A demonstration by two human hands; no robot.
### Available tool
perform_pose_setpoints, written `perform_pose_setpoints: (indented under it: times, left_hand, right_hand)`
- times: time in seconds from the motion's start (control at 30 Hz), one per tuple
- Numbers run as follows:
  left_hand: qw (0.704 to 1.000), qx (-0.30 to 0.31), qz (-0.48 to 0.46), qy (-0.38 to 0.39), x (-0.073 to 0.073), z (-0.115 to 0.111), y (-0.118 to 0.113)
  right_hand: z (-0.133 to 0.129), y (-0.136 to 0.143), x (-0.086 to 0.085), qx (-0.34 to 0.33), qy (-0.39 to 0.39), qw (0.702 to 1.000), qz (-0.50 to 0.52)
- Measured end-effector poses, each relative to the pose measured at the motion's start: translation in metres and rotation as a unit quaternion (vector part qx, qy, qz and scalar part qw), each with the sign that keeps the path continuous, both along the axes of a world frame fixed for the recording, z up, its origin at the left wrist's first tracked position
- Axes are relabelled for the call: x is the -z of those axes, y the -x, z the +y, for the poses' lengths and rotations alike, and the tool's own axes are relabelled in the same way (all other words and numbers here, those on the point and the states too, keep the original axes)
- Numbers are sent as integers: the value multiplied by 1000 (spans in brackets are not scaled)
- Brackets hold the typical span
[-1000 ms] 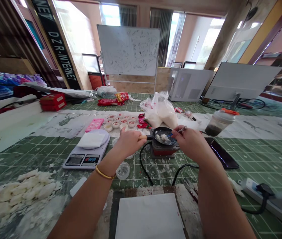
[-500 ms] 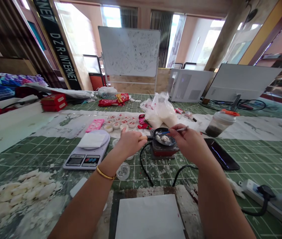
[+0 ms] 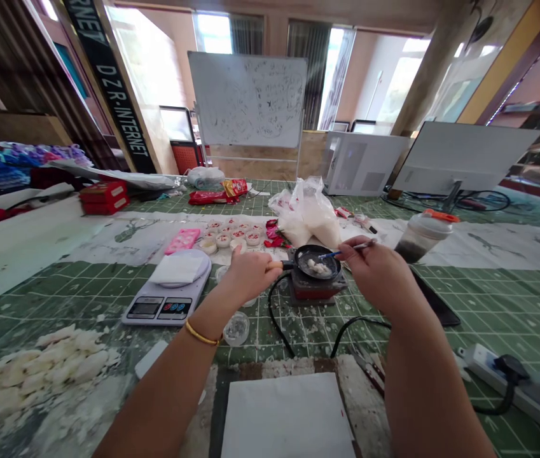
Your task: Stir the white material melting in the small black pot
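My left hand (image 3: 251, 275) is closed around the wooden handle of a small black frying pan (image 3: 301, 272), which sits on a small red and dark hot plate (image 3: 315, 292). White lumps (image 3: 318, 266) lie in the pan, with some wet-looking material around them. Between the fingers of my right hand (image 3: 369, 270) is a thin tool with a blue shaft (image 3: 329, 254), its tip low over the pan beside the lumps. I cannot make out the tip's shape. Left of the pan stand small clear cups; one cup (image 3: 236, 328) is nearer to me.
A white kitchen scale (image 3: 167, 305) stands left, and a heap of whitish flakes (image 3: 45, 369) lies nearer. Behind the pan are small filled cups (image 3: 238, 235) and a plastic bag of white material (image 3: 310, 219). On the right are an orange-lidded shaker (image 3: 425, 235), a dark tablet (image 3: 434, 299) and a power strip (image 3: 512, 381).
My right hand has moved to the right with the thin tool, uncovering more of the pan's right side. The lumps have shifted slightly in the pan. My left hand stays on the handle.
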State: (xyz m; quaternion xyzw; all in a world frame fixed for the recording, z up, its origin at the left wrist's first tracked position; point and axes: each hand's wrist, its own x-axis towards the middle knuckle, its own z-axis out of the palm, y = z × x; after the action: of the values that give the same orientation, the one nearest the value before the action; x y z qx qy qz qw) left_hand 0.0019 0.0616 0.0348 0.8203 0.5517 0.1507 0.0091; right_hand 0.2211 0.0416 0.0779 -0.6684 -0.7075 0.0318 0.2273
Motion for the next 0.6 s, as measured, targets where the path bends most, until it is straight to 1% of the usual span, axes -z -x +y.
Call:
perform_pose_setpoints:
  times: [0.17,0.33,0.47,0.6]
  left_hand:
    - [1000,-12,-1,3,1,0,0]
    - [1000,-6,-1,7,0,0,0]
    - [1000,-8,-2,4,-1,-1,0]
    - [1000,-4,2,9,-1,0,0]
  right_hand:
    - [-2,1,-2,-16,30,999,-22]
    - [-4,1,-4,6,6,1000,-24]
    - [-2,1,-2,-13,23,999,-34]
    - [-2,0,-2,2,-10,1000,-16]
